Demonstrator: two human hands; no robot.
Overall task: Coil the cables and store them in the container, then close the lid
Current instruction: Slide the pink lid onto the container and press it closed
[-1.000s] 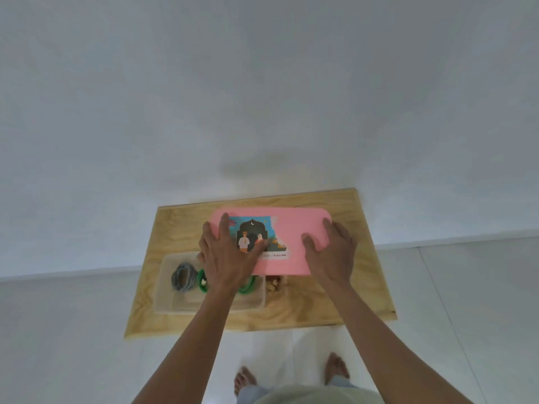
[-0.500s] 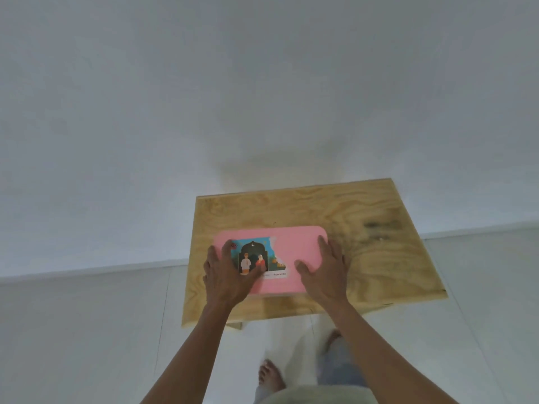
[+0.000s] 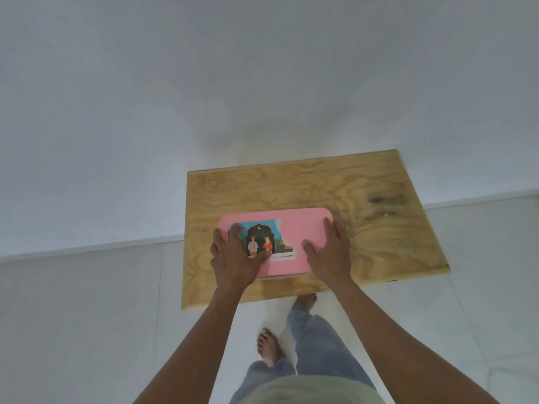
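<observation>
On the wooden table: a pink lid lies flat toward the near edge, left of the table's middle.
Lid: rounded corners, with a colourful sticker on its left half showing two small figures under a dark arch; a strip of small print runs along the sticker's lower edge.
Container: only a thin pale rim shows under the lid's near edge; what is inside is hidden.
Left hand: palm down on the lid's left end, fingers straight and spread apart, thumb lying across the sticker.
Right hand: palm down on the lid's right end, fingers straight and close together over the right edge, thumb stretched inward on the pink surface.
Table: plywood with strong grain and a dark stain toward the far right.
Below the table: white tiled floor, bare feet and blue jeans.
Behind: plain white wall.
</observation>
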